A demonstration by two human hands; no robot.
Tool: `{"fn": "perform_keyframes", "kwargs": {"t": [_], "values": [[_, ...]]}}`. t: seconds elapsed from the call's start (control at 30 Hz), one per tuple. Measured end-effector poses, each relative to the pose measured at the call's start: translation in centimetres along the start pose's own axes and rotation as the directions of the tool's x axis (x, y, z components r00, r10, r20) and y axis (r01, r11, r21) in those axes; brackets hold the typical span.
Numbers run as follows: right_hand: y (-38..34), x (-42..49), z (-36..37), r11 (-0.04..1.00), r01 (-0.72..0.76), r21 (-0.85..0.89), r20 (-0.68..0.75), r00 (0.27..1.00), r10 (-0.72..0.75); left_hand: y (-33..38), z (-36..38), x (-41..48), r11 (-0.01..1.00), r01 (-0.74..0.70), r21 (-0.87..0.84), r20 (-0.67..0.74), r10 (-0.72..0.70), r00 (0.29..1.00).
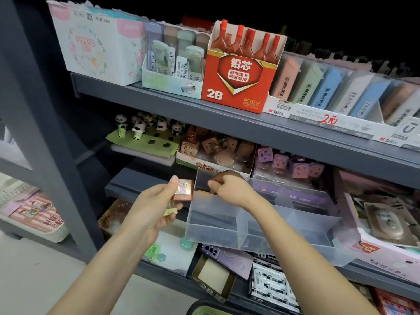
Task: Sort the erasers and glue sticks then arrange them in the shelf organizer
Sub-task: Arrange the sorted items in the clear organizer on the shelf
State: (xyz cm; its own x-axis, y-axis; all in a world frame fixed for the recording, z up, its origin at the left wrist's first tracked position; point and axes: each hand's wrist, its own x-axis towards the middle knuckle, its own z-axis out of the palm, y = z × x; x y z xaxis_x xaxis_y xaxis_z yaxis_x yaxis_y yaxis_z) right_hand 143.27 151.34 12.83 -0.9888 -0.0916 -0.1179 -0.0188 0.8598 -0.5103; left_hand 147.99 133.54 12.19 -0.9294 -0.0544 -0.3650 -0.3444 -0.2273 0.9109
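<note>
Left hand [148,206] pinches a brown square eraser [183,189]; right hand [229,187] curls, contents unclear, inside clear organizer [213,235].

In front of me a grey shelf [159,103] is carrying a row of boxes. A white floral box [95,46] is standing at its left end. A pale box of lead cases [170,64] is sitting just beside it, and a red 2B box [238,76] holding red-capped tubes [238,39] is standing next. A white tray [318,115] of pastel cases [327,87] is running off to my right. One level down, pandas [139,126] are standing on a green card [145,143]. Lower still, a purple case [229,255], a small brown box [213,278] and black-and-white packs [270,289] are lying close together. A pink striped box [36,214] is sitting on the rack to my left.
</note>
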Motion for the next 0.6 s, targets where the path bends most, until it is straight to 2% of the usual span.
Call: {"fn": "perform_keyframes", "kwargs": {"t": [0.1, 0.17, 0.23, 0.33, 0.4, 0.5, 0.6], "values": [[-0.4, -0.8, -0.3, 1.0, 0.014, 0.01, -0.09, 0.996, -0.013, 0.1, -0.1, -0.1, 0.999, -0.021, 0.027, -0.003, 0.021, 1.0], [-1.3, -1.8, -0.5, 0.975, 0.071, 0.209, -0.122, 0.991, -0.046, 0.2, -0.2, -0.1, 0.997, -0.047, 0.06, 0.01, 0.047, 0.999], [-2.5, -3.0, -0.6, 0.89, 0.144, 0.433, -0.079, 0.989, -0.121, 0.4, -0.2, -0.3, 0.994, -0.076, 0.081, 0.046, 0.072, 0.996], [-3.5, -4.0, -0.3, 0.875, 0.192, 0.444, -0.04, 0.98, -0.195, 0.7, 0.0, -0.6, 0.988, -0.113, 0.108, 0.102, 0.102, 0.99], [-4.0, -4.6, 0.1, 0.856, 0.118, 0.503, -0.061, 0.993, -0.101, 0.8, 0.3, -0.8, 0.989, -0.127, 0.081, 0.107, 0.118, 0.987], [-4.0, -5.5, 0.8, 0.683, -0.053, 0.728, -0.027, 0.994, 0.105, 0.8, 0.8, -1.1, 0.988, -0.151, 0.028, 0.085, 0.148, 0.985], [-3.5, -5.9, 1.4, 0.546, -0.045, 0.837, -0.034, 0.99, 0.134, 0.9, 1.0, -1.5, 0.97, -0.222, 0.101, 0.12, 0.21, 0.97]]}}
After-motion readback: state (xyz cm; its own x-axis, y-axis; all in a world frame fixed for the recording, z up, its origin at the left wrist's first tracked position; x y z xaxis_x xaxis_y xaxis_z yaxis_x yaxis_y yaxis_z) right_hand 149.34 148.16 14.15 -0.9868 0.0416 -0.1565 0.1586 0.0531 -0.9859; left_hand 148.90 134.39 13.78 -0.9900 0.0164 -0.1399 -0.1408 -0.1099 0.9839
